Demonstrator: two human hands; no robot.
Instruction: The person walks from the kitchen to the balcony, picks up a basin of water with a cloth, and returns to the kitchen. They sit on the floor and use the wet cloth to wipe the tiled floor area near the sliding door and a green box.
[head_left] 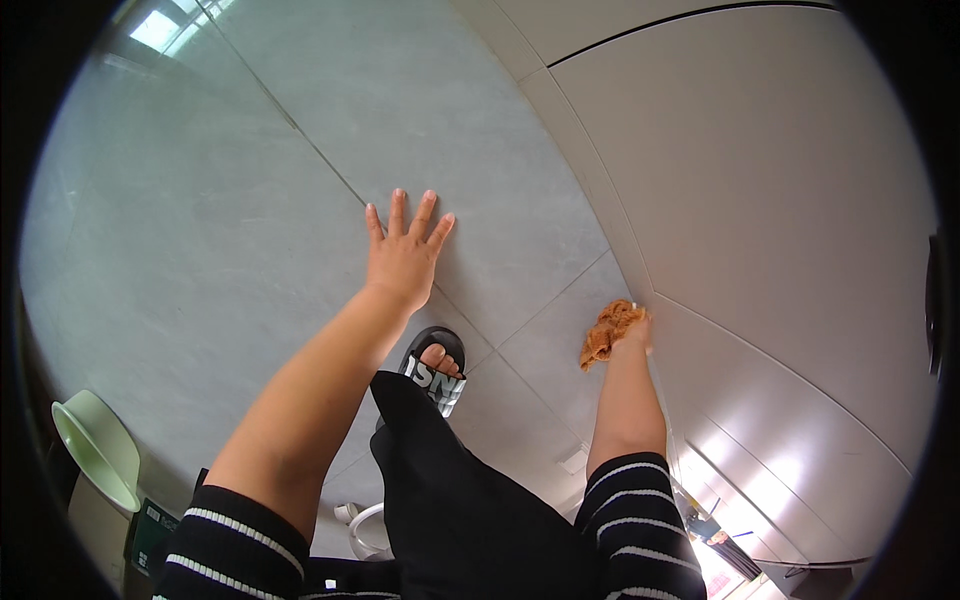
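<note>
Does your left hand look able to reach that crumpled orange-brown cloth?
Probably yes: only grey floor tiles show between the spread left hand and the cloth, though the right hand is on it.

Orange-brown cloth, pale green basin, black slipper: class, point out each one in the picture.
Orange-brown cloth [606, 335]: head view, its bunched middle.
Pale green basin [108, 440]: head view, its wall.
Black slipper [436, 383]: head view, its strap.

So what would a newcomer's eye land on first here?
Probably the orange-brown cloth, the brightest patch of colour, bunched in the right grip beside the large grey panel. Next, the left grip, fingers spread over the grey tiled floor near centre. Then the pale green basin at lower left.
</note>
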